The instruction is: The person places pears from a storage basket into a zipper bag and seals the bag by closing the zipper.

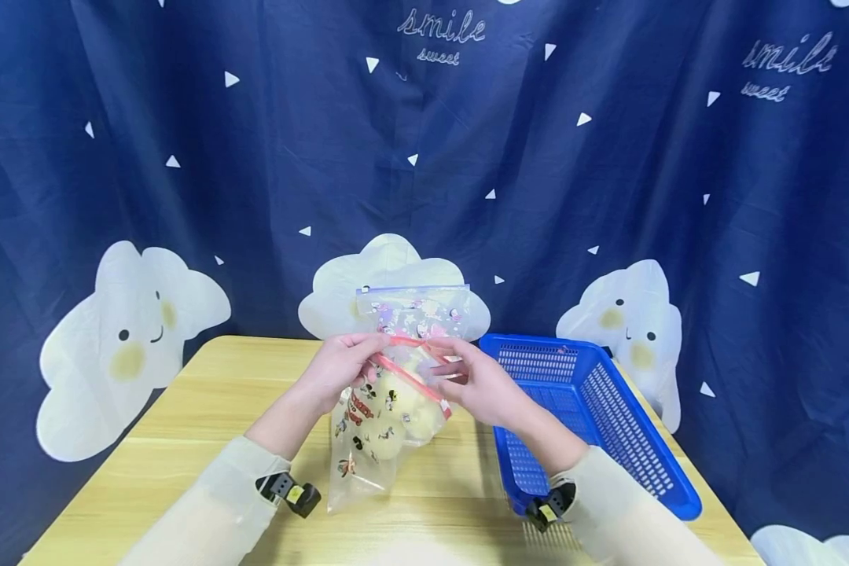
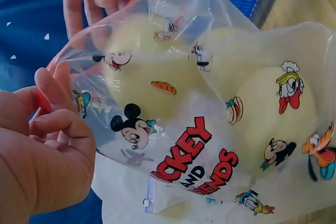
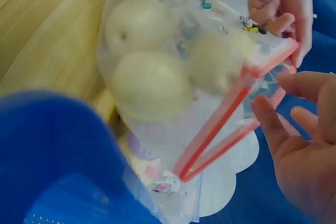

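Observation:
A clear zip bag (image 1: pixel 375 417) with a red zip strip and cartoon prints holds several pale yellow, round, pear-like fruits (image 3: pixel 152 85). Its mouth gapes between the red strips in the right wrist view. My left hand (image 1: pixel 341 368) pinches the bag's red edge at one end; that same hand (image 2: pixel 50 145) has its fingers curled at the rim. My right hand (image 1: pixel 477 381) is at the mouth, fingers spread and fairly straight; these fingers (image 3: pixel 270 121) touch or nearly touch the red strip. Behind stands another clear bag (image 1: pixel 413 303) with a purple zip, its contents mostly hidden.
A blue perforated plastic basket (image 1: pixel 633 417) stands on the right side of the wooden table (image 1: pixel 205 440), beside my right forearm. A dark blue curtain (image 1: pixel 255 196) with cloud prints hangs behind the table.

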{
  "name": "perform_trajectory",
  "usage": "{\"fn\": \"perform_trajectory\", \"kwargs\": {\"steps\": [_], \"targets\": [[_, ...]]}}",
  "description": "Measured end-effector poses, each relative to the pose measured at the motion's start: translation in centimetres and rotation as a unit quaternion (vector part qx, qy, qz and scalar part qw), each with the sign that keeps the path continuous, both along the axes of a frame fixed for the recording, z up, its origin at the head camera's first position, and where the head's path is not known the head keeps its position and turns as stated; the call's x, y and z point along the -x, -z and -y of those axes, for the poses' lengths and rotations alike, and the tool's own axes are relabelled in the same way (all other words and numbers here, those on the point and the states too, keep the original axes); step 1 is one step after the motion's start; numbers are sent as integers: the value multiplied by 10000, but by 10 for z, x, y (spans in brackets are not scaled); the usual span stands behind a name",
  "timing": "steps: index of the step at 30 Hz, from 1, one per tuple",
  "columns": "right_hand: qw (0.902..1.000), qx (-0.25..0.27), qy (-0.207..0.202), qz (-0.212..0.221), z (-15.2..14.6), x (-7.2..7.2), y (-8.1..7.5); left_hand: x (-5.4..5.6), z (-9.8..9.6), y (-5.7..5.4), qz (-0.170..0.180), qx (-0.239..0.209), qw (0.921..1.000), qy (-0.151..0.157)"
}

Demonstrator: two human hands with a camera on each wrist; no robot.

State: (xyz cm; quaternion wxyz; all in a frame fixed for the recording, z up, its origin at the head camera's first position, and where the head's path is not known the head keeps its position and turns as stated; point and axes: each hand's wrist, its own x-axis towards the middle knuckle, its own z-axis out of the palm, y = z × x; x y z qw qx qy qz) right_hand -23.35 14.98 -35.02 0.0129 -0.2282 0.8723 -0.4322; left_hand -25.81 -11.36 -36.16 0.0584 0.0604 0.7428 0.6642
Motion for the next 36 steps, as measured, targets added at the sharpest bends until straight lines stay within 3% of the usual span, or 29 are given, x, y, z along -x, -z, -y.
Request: {"fn": "perform_trajectory", "kwargs": {"steps": [2,6,8,11,16,23,26,31,34,36], "targets": [[9997,36,234,80,-1,-2,-1,0,1,-1,17,-40,10000,-12],[9949,-585,824,75,-8,-6,1,1,3,2,99,-159,9998,-103],[9920,-921,834,230,-11,-7,6,1,4,3,131,-207,9996,-119],[9895,-1226,524,555,-12,-7,14,1,5,6,166,-237,9995,-109],[9876,-1012,66,1199,-6,-2,22,0,5,7,220,-280,9993,-149],[9821,-300,318,1830,1,7,25,1,6,7,214,-178,9994,-208],[9818,-192,647,1777,2,10,24,3,9,4,205,150,9986,-464],[9861,101,1022,1303,-3,17,15,7,18,-2,105,891,9909,-1004],[9898,460,1033,871,-7,20,7,6,21,-10,157,848,9894,-1172],[9909,667,1055,501,-10,21,-2,5,22,-17,285,490,9915,-1171]]}}
